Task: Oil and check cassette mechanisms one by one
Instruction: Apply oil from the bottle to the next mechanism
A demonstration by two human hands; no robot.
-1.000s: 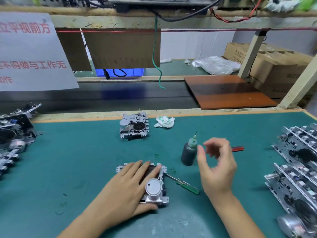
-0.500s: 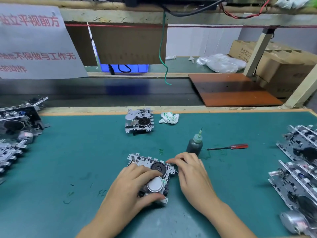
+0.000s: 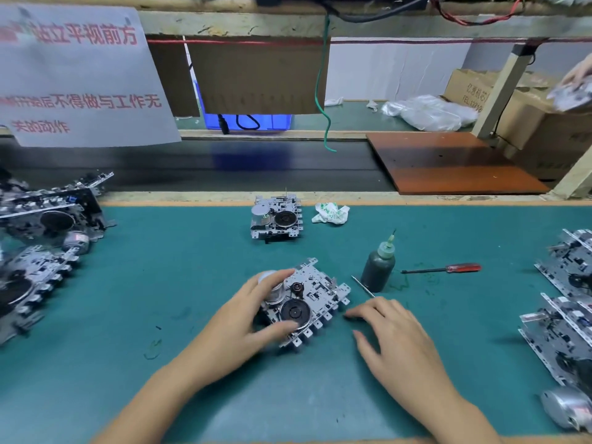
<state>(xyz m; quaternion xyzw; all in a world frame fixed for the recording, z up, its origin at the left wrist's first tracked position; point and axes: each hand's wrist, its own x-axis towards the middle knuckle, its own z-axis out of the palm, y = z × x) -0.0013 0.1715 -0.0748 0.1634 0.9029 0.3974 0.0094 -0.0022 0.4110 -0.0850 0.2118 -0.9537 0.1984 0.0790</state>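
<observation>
A metal cassette mechanism (image 3: 312,296) with a black flywheel and a silver motor lies tilted on the green mat (image 3: 160,267) in the middle. My left hand (image 3: 237,325) grips it, fingers over the motor and thumb by the flywheel. My right hand (image 3: 394,341) rests on the mat just right of it, fingers relaxed, holding nothing I can see. A dark oil bottle (image 3: 378,267) with a needle tip stands upright behind that hand. The thin metal shaft of a screwdriver (image 3: 362,286) shows beside the bottle; its handle is hidden under my right hand.
Another mechanism (image 3: 277,219) sits near the mat's far edge beside a crumpled wrapper (image 3: 331,213). A red-handled screwdriver (image 3: 448,269) lies right of the bottle. Mechanisms are piled at the left (image 3: 41,219) and stand in rows at the right (image 3: 567,315). Behind runs a dark conveyor belt (image 3: 224,168).
My left hand has turned the mechanism so its flywheel now faces me. My right hand came down to it, then left it and settled on the mat to its right.
</observation>
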